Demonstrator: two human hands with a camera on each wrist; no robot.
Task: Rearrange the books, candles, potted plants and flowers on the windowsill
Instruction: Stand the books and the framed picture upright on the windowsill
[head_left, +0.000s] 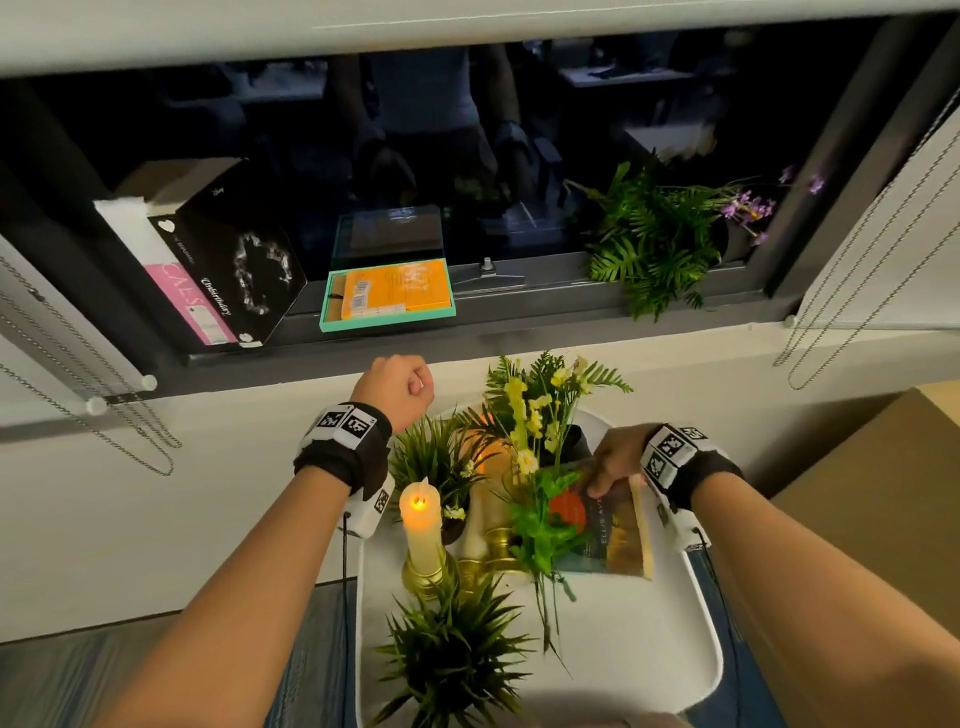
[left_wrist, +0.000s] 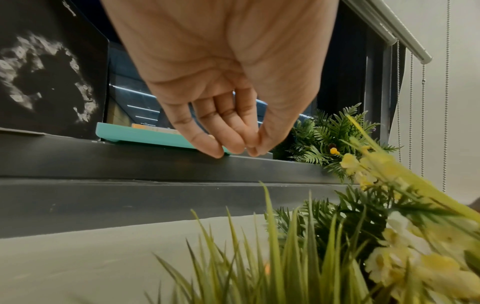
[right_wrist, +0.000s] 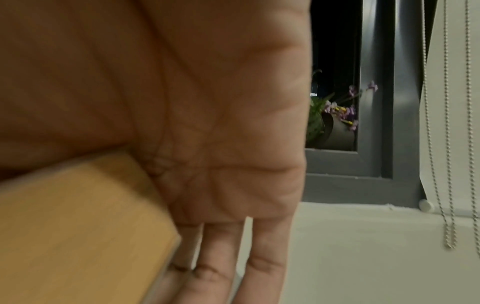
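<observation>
My right hand (head_left: 613, 466) grips the top edge of a book (head_left: 613, 535) with an orange disc on its cover, lying on the white tray (head_left: 649, 649); the right wrist view shows its yellowed page edge (right_wrist: 78, 226) against my palm. My left hand (head_left: 401, 384) hangs empty just below the sill, fingers (left_wrist: 221, 142) loosely bent in front of the teal and orange book (head_left: 387, 296). A black book (head_left: 234, 249) and a pink and white one (head_left: 174, 283) lean at the sill's left. A fern pot with purple flowers (head_left: 660, 244) stands at its right.
The tray also holds a lit candle (head_left: 421, 519) on a gold stand, two grass plants (head_left: 452, 660) (head_left: 441, 457), yellow flowers (head_left: 535, 410) and a second glowing candle (head_left: 483, 447). Blind chains (head_left: 130, 431) (head_left: 857, 291) hang at both sides. A cardboard box (head_left: 872, 493) sits right.
</observation>
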